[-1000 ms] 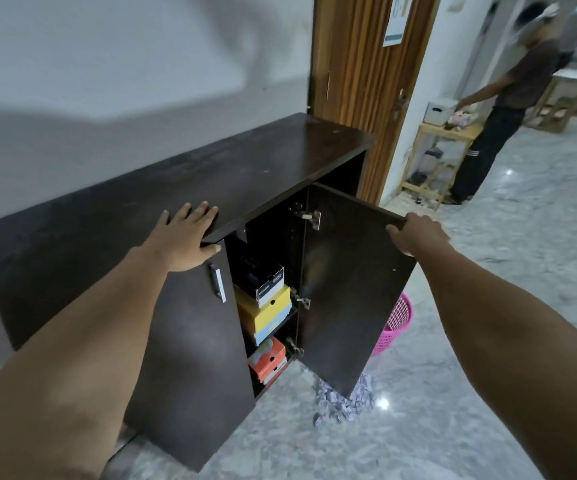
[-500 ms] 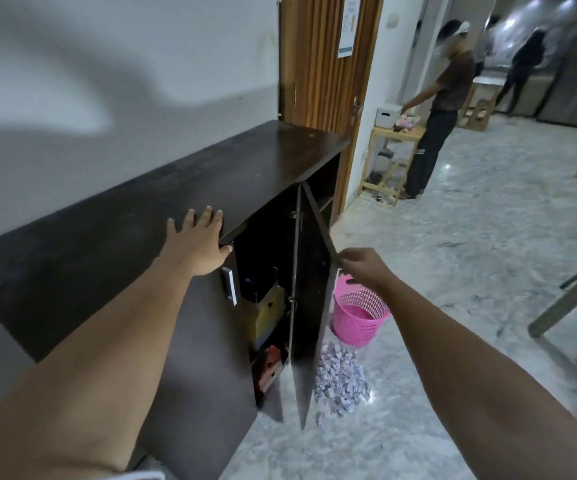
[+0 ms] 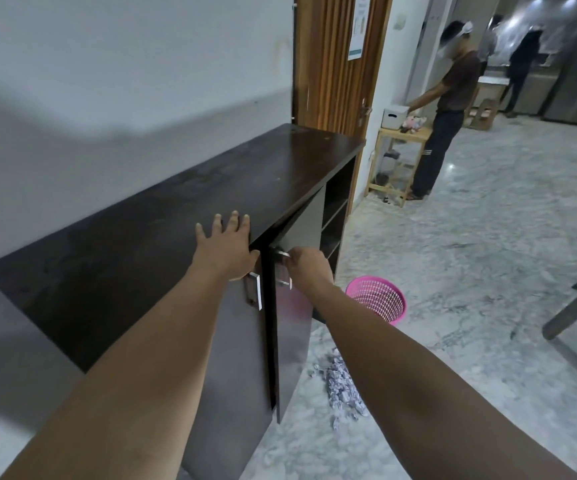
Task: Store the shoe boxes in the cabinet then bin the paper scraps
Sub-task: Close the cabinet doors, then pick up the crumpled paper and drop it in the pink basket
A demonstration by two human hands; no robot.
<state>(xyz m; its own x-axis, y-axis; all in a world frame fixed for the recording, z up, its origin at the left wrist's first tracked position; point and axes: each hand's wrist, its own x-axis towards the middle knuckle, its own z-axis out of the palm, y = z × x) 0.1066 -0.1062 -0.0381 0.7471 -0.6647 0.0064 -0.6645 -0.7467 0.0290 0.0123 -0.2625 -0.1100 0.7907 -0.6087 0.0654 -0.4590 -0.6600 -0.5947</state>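
Swinging nearly closed, cabinet door [image 3: 294,327], right hand [image 3: 309,268] now gripping its handle [image 3: 283,268], left hand [image 3: 226,245] flat.

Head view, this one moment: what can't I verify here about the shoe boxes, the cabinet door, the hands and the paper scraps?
- Shoe boxes: none visible; the cabinet doors cover the inside.
- Door latch: only a thin dark gap shows, so full closure is unclear.
- Right hand: its fingers hide the door handle and how they hold it.
- Paper scraps: the right forearm covers part of the pile.
- Pink basket: contents too small to tell.
- Left hand: palm hidden on the cabinet top.
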